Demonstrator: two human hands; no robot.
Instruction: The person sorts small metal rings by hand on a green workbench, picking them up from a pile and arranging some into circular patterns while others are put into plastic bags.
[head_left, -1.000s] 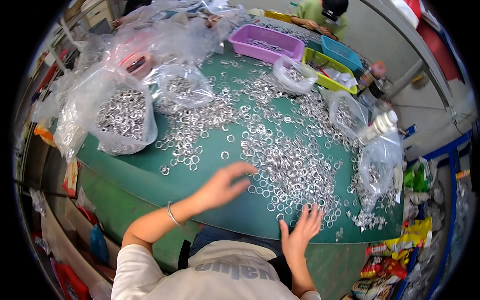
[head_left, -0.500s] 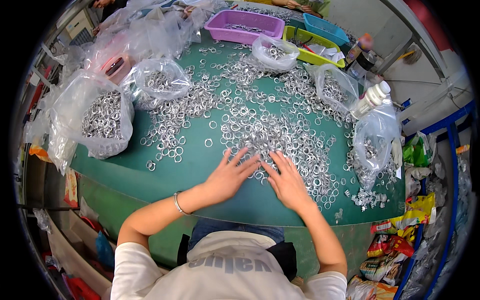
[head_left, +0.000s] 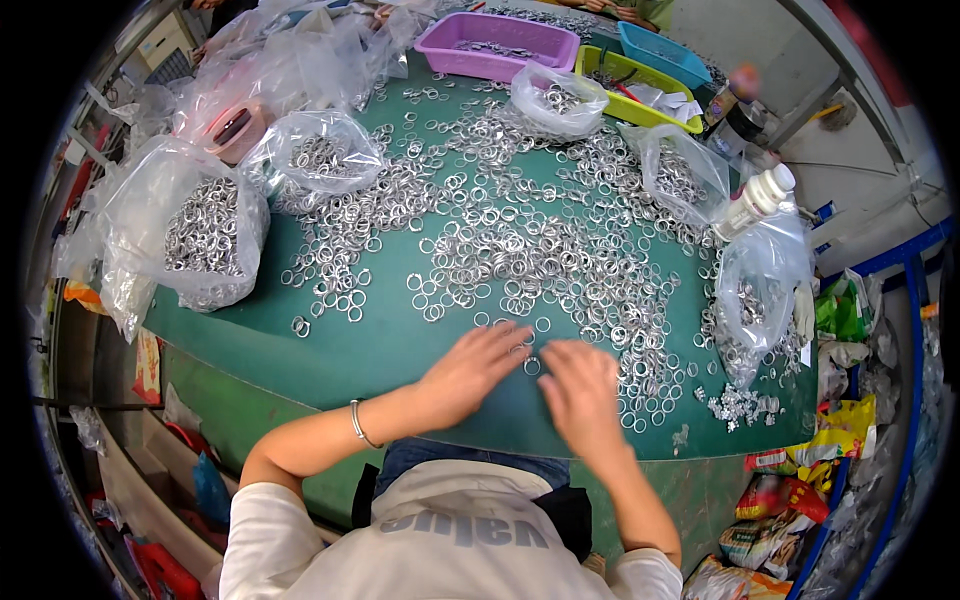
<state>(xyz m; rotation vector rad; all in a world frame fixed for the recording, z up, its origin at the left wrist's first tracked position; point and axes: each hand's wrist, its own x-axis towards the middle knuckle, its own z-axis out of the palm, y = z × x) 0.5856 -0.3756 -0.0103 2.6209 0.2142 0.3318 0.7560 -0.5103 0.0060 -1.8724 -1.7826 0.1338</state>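
Observation:
A wide spread of silver metal rings (head_left: 520,262) lies on the green tabletop (head_left: 390,345), heaped thicker in the middle. At its near edge my left hand (head_left: 468,375) rests with fingers stretched toward the right, beside a few loose rings (head_left: 531,366). My right hand (head_left: 582,395) is just right of those rings, somewhat blurred, its fingers extended and its thumb pointing inward. Neither hand visibly grips anything. The rings under the fingers are partly hidden.
Clear plastic bags of rings stand at left (head_left: 205,235), upper left (head_left: 325,155) and right (head_left: 750,300). Behind are a purple basket (head_left: 495,62), a yellow-green basket (head_left: 640,75) and a blue basket (head_left: 664,50). A white bottle (head_left: 757,200) leans at right, near small metal pieces (head_left: 742,405).
Both hands have drawn back toward me from the heap, near the table's front edge. The central heap now looks flatter and more spread out, with a few rings between my hands.

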